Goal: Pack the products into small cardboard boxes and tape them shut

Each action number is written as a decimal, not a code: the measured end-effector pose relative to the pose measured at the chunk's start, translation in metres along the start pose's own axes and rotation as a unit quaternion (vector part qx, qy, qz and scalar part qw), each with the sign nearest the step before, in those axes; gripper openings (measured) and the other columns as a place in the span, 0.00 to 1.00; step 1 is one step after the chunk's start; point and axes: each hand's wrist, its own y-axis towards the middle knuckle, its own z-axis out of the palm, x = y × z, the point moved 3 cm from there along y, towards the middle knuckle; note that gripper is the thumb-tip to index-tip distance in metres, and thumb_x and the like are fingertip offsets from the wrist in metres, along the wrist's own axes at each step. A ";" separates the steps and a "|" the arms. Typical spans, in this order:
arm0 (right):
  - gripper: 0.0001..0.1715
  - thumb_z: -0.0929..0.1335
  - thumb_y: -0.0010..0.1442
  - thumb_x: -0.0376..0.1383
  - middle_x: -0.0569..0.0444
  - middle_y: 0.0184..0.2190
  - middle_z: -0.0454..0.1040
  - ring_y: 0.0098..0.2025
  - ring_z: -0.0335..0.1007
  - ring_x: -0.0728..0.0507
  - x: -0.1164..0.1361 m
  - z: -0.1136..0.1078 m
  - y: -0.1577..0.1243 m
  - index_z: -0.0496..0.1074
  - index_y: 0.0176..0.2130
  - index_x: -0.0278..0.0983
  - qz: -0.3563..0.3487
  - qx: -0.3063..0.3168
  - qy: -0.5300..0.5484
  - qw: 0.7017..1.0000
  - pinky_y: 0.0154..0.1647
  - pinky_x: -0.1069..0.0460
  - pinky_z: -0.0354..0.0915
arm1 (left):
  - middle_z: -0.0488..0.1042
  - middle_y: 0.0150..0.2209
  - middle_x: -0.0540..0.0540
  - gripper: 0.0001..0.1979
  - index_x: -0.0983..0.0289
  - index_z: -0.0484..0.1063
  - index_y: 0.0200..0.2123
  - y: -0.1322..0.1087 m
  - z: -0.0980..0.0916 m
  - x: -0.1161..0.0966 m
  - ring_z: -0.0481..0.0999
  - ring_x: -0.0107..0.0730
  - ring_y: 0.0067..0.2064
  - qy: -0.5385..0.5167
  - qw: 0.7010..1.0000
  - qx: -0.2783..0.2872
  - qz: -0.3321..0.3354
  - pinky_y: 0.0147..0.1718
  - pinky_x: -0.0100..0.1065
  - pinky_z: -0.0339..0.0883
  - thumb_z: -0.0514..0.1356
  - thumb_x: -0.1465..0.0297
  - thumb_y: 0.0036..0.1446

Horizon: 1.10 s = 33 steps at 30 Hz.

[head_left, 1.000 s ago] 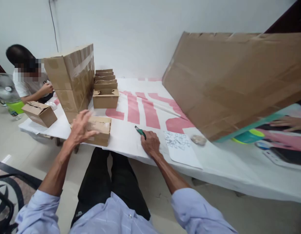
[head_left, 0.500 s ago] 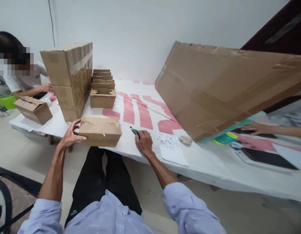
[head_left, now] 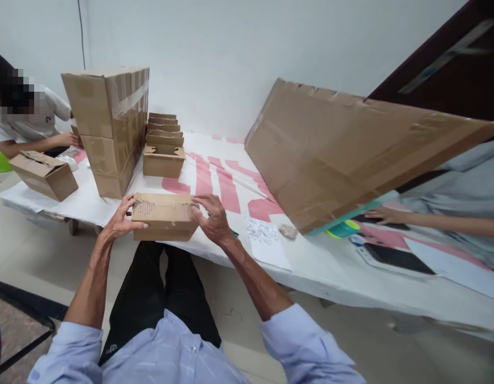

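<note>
Along the counter [head_left: 323, 269]'s near edge, the left hand [head_left: 121, 220] and right hand [head_left: 213, 218] are clamping opposite ends of a carton [head_left: 165, 220]; a marked sheet [head_left: 267, 252] is lying farther right.

Nothing can be read outright. Small printed lines on top of the cardboard box [head_left: 165, 217], near the left grip [head_left: 121, 220], are too fine to make out. Dense marks on the paper sheet [head_left: 270, 248], right of the right grip [head_left: 213, 220], are blurred. A pale emblem on the black trousers [head_left: 137, 304], below the left grip, shows no legible letters.
</note>
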 end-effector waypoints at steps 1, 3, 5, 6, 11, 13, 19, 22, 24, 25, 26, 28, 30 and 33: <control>0.15 0.67 0.70 0.40 0.45 0.51 0.78 0.55 0.72 0.35 0.009 0.001 0.003 0.80 0.52 0.41 -0.017 0.019 0.005 1.000 0.61 0.36 0.70 | 0.58 0.71 0.64 0.40 0.58 0.72 0.59 -0.001 0.001 0.000 0.59 0.56 0.73 0.004 1.000 -0.001 0.007 0.61 0.50 0.72 0.76 0.51 0.44; 0.15 0.69 0.70 0.40 0.45 0.53 0.78 0.56 0.72 0.35 0.020 0.004 0.005 0.79 0.53 0.41 -0.040 0.052 0.005 0.998 0.62 0.36 0.70 | 0.60 0.69 0.62 0.41 0.56 0.71 0.61 -0.003 0.003 -0.001 0.60 0.55 0.73 0.006 1.000 -0.004 0.019 0.60 0.50 0.73 0.76 0.51 0.45; 0.16 0.70 0.68 0.40 0.45 0.53 0.77 0.57 0.72 0.34 0.025 0.005 0.006 0.79 0.54 0.42 -0.049 0.080 -0.003 0.996 0.63 0.35 0.69 | 0.61 0.68 0.61 0.41 0.54 0.70 0.62 -0.005 0.005 -0.003 0.62 0.55 0.71 0.003 1.000 -0.007 0.024 0.60 0.50 0.73 0.76 0.51 0.46; 0.17 0.71 0.67 0.40 0.45 0.53 0.77 0.58 0.71 0.34 0.026 0.005 0.006 0.79 0.54 0.42 -0.050 0.092 -0.007 0.994 0.64 0.35 0.69 | 0.61 0.68 0.61 0.40 0.54 0.70 0.62 -0.006 0.005 -0.004 0.62 0.55 0.71 0.002 1.000 -0.007 0.025 0.59 0.50 0.73 0.76 0.52 0.46; 0.24 0.74 0.65 0.44 0.43 0.59 0.74 0.63 0.69 0.33 0.030 0.000 0.004 0.76 0.59 0.42 -0.072 0.135 -0.004 0.988 0.66 0.34 0.67 | 0.63 0.66 0.60 0.39 0.52 0.70 0.62 -0.007 0.006 -0.010 0.63 0.55 0.70 0.010 0.999 -0.004 0.032 0.58 0.50 0.74 0.75 0.53 0.48; 0.29 0.76 0.63 0.45 0.43 0.62 0.72 0.65 0.67 0.32 0.032 -0.002 0.000 0.74 0.61 0.43 -0.081 0.150 -0.003 0.985 0.68 0.33 0.66 | 0.63 0.66 0.60 0.39 0.52 0.70 0.62 -0.006 0.006 -0.011 0.62 0.55 0.71 0.012 0.999 -0.004 0.032 0.59 0.50 0.74 0.75 0.52 0.48; 0.30 0.76 0.63 0.43 0.42 0.63 0.73 0.65 0.67 0.28 0.031 0.010 -0.019 0.74 0.62 0.44 -0.085 0.104 -0.057 0.989 0.68 0.29 0.63 | 0.62 0.66 0.60 0.39 0.52 0.70 0.62 -0.004 0.009 -0.011 0.62 0.54 0.70 0.001 1.000 0.003 0.020 0.58 0.48 0.74 0.76 0.53 0.47; 0.16 0.72 0.67 0.40 0.44 0.55 0.77 0.59 0.72 0.32 0.032 0.017 -0.024 0.79 0.54 0.44 -0.076 0.062 -0.060 0.993 0.63 0.33 0.68 | 0.61 0.65 0.60 0.39 0.53 0.69 0.62 -0.005 0.011 -0.012 0.62 0.53 0.71 0.004 1.000 0.001 0.017 0.58 0.47 0.74 0.75 0.53 0.48; 0.08 0.70 0.70 0.39 0.46 0.49 0.79 0.53 0.73 0.35 0.033 0.020 -0.024 0.81 0.47 0.45 -0.071 0.051 -0.035 0.996 0.58 0.36 0.71 | 0.62 0.65 0.59 0.39 0.52 0.69 0.62 -0.005 0.011 -0.012 0.62 0.53 0.70 0.011 1.000 0.002 0.020 0.58 0.47 0.74 0.75 0.53 0.48; 0.08 0.70 0.71 0.39 0.47 0.46 0.79 0.50 0.74 0.36 0.034 0.021 -0.023 0.82 0.44 0.45 -0.068 0.050 -0.018 0.996 0.56 0.37 0.72 | 0.62 0.65 0.59 0.38 0.53 0.69 0.62 -0.005 0.011 -0.012 0.62 0.53 0.70 0.015 1.000 0.002 0.022 0.58 0.47 0.74 0.75 0.54 0.49; 0.09 0.69 0.71 0.38 0.48 0.44 0.79 0.48 0.74 0.37 0.035 0.021 -0.023 0.82 0.41 0.45 -0.064 0.050 0.001 0.997 0.54 0.38 0.72 | 0.62 0.65 0.59 0.38 0.53 0.69 0.62 -0.005 0.011 -0.012 0.62 0.53 0.70 0.017 1.000 0.001 0.022 0.58 0.47 0.74 0.75 0.54 0.49; 0.12 0.69 0.71 0.39 0.49 0.40 0.79 0.45 0.73 0.38 0.038 0.020 -0.021 0.82 0.38 0.46 -0.050 0.049 0.034 0.997 0.52 0.39 0.72 | 0.62 0.66 0.59 0.38 0.53 0.70 0.62 -0.006 0.011 -0.010 0.62 0.53 0.71 0.016 1.000 0.000 0.017 0.59 0.48 0.73 0.75 0.54 0.49; 0.13 0.69 0.71 0.40 0.49 0.39 0.79 0.44 0.74 0.38 0.039 0.018 -0.019 0.82 0.36 0.45 -0.026 0.040 0.068 0.997 0.51 0.39 0.72 | 0.60 0.67 0.59 0.39 0.52 0.70 0.62 -0.006 0.011 -0.009 0.60 0.54 0.71 0.011 1.000 -0.001 0.008 0.60 0.50 0.72 0.75 0.53 0.48; 0.12 0.70 0.69 0.42 0.49 0.38 0.79 0.43 0.75 0.39 0.040 0.012 -0.013 0.81 0.35 0.43 0.036 0.004 0.130 0.991 0.49 0.41 0.73 | 0.58 0.69 0.58 0.40 0.51 0.70 0.62 -0.007 0.012 -0.007 0.58 0.57 0.73 0.006 1.000 0.001 -0.006 0.61 0.52 0.70 0.76 0.52 0.46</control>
